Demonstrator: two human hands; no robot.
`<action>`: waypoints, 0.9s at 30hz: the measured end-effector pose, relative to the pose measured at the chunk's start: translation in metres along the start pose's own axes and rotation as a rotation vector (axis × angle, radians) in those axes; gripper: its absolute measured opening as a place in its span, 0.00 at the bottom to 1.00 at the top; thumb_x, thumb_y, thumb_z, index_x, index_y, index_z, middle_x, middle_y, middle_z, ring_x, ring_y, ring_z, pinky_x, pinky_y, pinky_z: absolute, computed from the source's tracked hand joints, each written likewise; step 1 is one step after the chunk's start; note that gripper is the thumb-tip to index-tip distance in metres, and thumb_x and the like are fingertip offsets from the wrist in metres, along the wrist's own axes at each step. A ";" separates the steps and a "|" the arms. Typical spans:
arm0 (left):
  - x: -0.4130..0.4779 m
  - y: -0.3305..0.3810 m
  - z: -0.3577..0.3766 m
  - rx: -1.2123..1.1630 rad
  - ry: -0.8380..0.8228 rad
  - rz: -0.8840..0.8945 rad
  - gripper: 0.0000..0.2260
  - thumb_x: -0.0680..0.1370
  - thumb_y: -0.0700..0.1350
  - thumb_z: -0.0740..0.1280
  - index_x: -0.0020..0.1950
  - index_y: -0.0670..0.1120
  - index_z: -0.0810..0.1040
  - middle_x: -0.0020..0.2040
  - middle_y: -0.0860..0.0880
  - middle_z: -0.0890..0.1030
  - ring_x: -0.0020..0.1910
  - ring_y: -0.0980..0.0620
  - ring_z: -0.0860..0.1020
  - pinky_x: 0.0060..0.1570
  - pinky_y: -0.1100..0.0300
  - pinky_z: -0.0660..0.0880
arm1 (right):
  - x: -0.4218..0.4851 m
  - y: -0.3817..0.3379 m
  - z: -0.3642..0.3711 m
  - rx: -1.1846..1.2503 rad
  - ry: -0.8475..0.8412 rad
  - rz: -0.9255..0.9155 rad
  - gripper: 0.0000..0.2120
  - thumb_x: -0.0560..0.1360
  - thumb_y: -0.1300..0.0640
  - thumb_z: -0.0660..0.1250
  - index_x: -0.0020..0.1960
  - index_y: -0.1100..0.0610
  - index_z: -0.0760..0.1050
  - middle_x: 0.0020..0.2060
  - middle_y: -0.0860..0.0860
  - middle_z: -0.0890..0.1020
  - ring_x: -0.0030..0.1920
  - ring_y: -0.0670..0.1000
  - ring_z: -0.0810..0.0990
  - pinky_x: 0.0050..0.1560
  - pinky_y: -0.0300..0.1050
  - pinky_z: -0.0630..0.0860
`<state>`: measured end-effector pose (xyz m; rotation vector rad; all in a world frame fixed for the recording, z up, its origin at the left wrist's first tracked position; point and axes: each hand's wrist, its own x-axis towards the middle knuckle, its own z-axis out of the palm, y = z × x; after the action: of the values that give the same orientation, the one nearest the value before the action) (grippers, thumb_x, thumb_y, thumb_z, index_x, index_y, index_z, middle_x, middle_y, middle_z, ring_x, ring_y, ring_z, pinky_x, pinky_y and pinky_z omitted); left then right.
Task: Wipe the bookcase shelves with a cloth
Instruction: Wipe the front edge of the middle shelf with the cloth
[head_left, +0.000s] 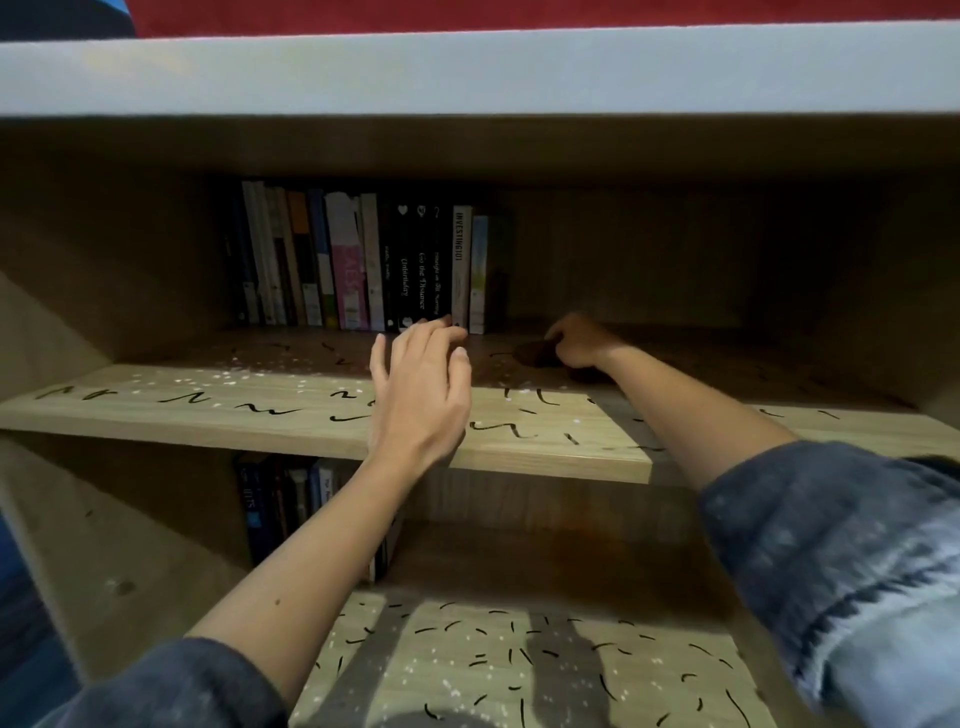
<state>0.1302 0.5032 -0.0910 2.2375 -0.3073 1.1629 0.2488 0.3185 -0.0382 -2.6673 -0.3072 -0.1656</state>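
Deep on the middle shelf (208, 410), right of the books (363, 260), the right hand (579, 343) is curling over a dark cloth (535, 354) and pressing it to the wood in shadow. The wiping here is looking only just under way, with black squiggles (270, 411) and white specks (228, 375) lying along the front. The left hand (421, 384) is hovering wide and empty, fingertips reaching the foot of the books; next, the cloth is probably needing to sweep forward and leftward across the marks while the books are being steadied, and the lower shelf (467, 670) is waiting, equally littered.
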 end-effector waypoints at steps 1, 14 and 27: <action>0.000 0.000 0.000 -0.005 0.007 0.004 0.20 0.77 0.50 0.48 0.61 0.48 0.74 0.62 0.52 0.74 0.66 0.57 0.65 0.72 0.53 0.44 | -0.005 -0.009 0.003 0.009 -0.020 -0.042 0.16 0.79 0.65 0.55 0.62 0.58 0.75 0.58 0.57 0.77 0.50 0.52 0.74 0.50 0.43 0.70; -0.005 0.003 -0.018 -0.403 0.004 -0.057 0.18 0.76 0.48 0.52 0.55 0.45 0.78 0.59 0.49 0.77 0.60 0.58 0.67 0.60 0.63 0.62 | -0.155 -0.026 -0.023 0.397 0.005 -0.144 0.19 0.76 0.69 0.57 0.48 0.51 0.82 0.51 0.49 0.80 0.51 0.48 0.79 0.52 0.42 0.77; -0.022 0.000 -0.021 -0.314 -0.236 0.005 0.20 0.75 0.52 0.51 0.57 0.47 0.78 0.63 0.52 0.74 0.66 0.55 0.63 0.64 0.60 0.59 | -0.219 -0.040 0.045 0.201 0.462 -0.324 0.15 0.75 0.68 0.59 0.49 0.53 0.81 0.47 0.43 0.77 0.51 0.40 0.69 0.60 0.35 0.63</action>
<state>0.1032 0.5146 -0.0994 2.0927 -0.5498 0.7894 0.0304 0.3327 -0.0981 -2.2803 -0.5649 -0.7909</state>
